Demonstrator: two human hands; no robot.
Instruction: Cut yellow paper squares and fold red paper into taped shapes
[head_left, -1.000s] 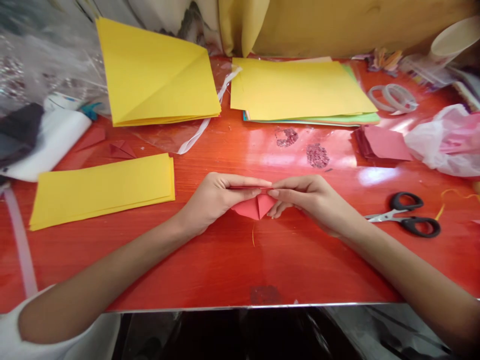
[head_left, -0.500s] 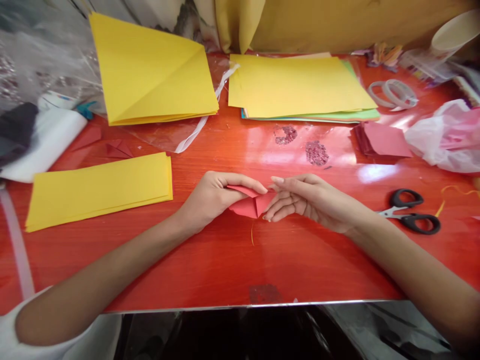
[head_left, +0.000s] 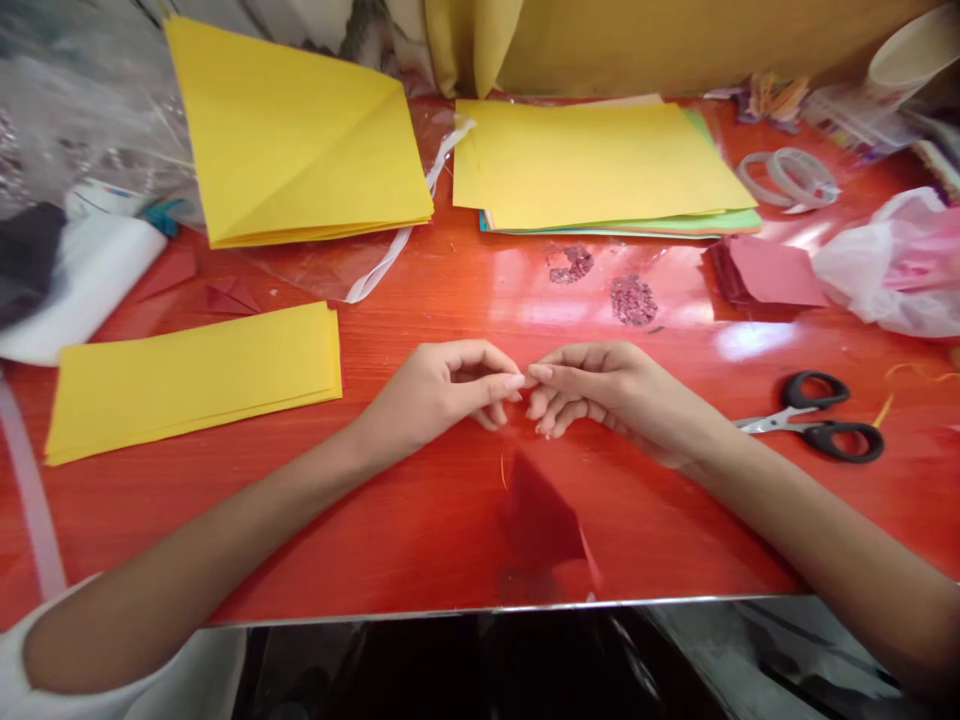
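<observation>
My left hand (head_left: 465,385) is closed in a pinch, thumb against forefinger, over the middle of the red table. Facing it, my right hand (head_left: 589,385) pinches in the same way, the fingertips of both nearly touching. Whatever lies between these fingertips is too small to make out. Below the hands is a folded piece of red paper (head_left: 544,515), slightly blurred and apart from the fingers; whether it hangs or rests on the table I cannot tell. A short yellow thread (head_left: 503,470) shows just left of its top.
Scissors (head_left: 814,415) with black handles lie at right, near red paper squares (head_left: 776,270) and tape rolls (head_left: 802,178). Yellow sheets (head_left: 600,160) sit at the back, a folded yellow stack (head_left: 307,150) back left, yellow strips (head_left: 195,375) at left. The table edge (head_left: 337,618) is in front.
The folded red paper has left my left hand's fingers and is now lower, closer to the table's front edge. Both hands have come together fingertip to fingertip.
</observation>
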